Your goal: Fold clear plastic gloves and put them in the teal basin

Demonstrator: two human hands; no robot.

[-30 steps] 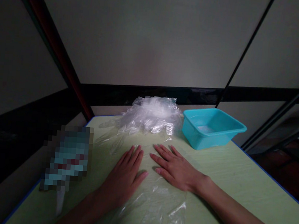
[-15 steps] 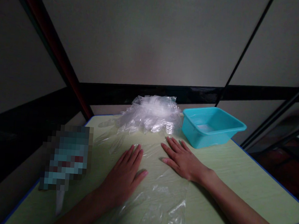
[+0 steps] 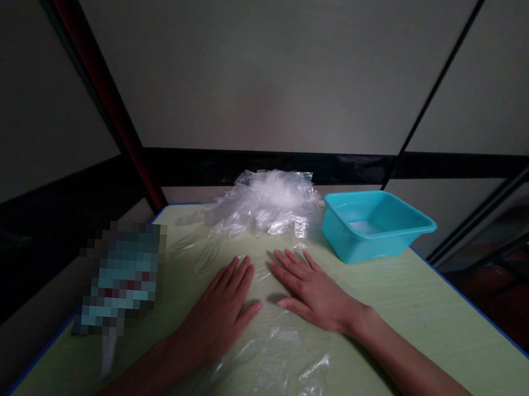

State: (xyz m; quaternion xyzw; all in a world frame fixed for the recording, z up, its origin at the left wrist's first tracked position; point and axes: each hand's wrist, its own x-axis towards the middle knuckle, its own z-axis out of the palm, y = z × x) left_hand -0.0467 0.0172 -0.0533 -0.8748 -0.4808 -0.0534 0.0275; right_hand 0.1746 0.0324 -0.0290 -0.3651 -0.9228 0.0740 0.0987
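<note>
A clear plastic bag lies spread over the pale green table, its two handle-like strips toward me. My left hand rests flat on the bag's left side, fingers stretched out and thumb apart. On the other side my right hand lies palm down over the bag's upper part, fingers spread. Neither hand grips anything. Beyond them sits a heap of crumpled clear plastic bags. The outline of the flat bag is hard to make out under my hands.
A turquoise plastic basin stands at the back right of the table. At the left edge is a blurred-out package with a white strip below it. A panelled wall rises behind the table.
My right hand has slid a little left and toward me across the plastic. My left hand stays in place.
</note>
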